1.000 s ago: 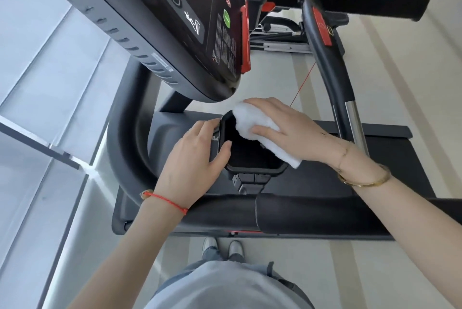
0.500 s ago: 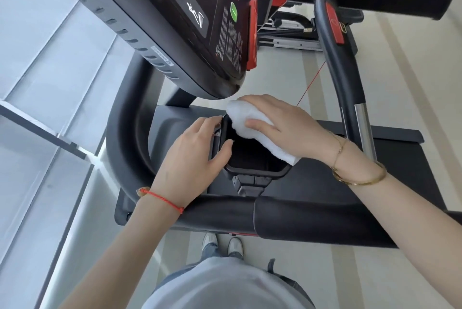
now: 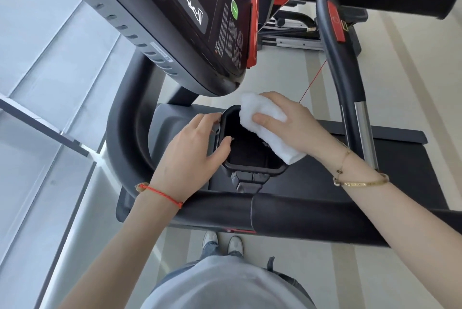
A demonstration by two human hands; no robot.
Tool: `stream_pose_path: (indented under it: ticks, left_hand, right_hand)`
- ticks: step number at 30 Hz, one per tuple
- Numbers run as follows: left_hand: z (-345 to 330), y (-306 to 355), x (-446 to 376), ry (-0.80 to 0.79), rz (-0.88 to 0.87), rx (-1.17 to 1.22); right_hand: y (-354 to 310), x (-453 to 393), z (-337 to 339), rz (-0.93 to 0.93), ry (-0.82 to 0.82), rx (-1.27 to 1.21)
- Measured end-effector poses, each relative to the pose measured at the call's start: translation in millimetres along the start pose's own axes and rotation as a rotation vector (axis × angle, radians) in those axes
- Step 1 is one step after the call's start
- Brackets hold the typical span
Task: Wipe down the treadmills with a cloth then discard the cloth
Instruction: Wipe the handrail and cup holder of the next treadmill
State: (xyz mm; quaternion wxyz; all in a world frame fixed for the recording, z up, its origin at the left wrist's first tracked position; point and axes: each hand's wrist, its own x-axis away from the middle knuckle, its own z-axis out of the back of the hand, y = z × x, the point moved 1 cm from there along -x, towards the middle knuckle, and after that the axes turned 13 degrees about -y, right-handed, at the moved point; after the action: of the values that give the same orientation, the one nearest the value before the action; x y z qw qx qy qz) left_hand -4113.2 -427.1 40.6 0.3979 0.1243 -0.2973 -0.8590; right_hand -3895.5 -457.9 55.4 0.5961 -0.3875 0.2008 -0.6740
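Over holder (image 3: 252,173) rim, cloth (image 3: 265,123) under right hand (image 3: 295,123) grip

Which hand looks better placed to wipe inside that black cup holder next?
Probably the right hand: it already grips the folded white cloth on the black plastic cup holder rim, while the left hand steadies its other side.

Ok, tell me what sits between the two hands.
In the head view, the black tray's open hollow separates left hand from right hand holding the white cloth.
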Motion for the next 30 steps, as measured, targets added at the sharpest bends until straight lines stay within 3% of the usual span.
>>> stream_pose_path:
  ticks: [5,12,17,22,26,30]
  left_hand:
    - [-0.7,-2.3,-0.5,-0.003,0.002,-0.008]
    - [-2.2,-4.0,-2.4,-0.006,-0.004,-0.012]
    - [-3.4,-5.9,-2.9,-0.012,-0.004,-0.012]
    - [-3.9,-5.5,-3.2,-0.014,-0.006,-0.013]
    - [-4.5,-6.0,-2.6,-0.005,-0.010,-0.015]
    - [-3.6,-6.4,-2.5,-0.001,-0.007,-0.014]
  right_hand:
    - [7.5,37.5,-17.1,-0.071,0.128,-0.356]
    - [-11.8,10.8,-7.6,-0.195,0.123,-0.293]
    - [1.8,51.1,-38.7,-0.184,0.183,-0.459]
    - [-0.6,32.0,-27.8,-0.196,0.172,-0.285]
    - [-6.8,5.0,-3.5,-0.178,0.068,-0.108]
    - [6.2,32.2,-22.6,-0.102,0.100,-0.183]
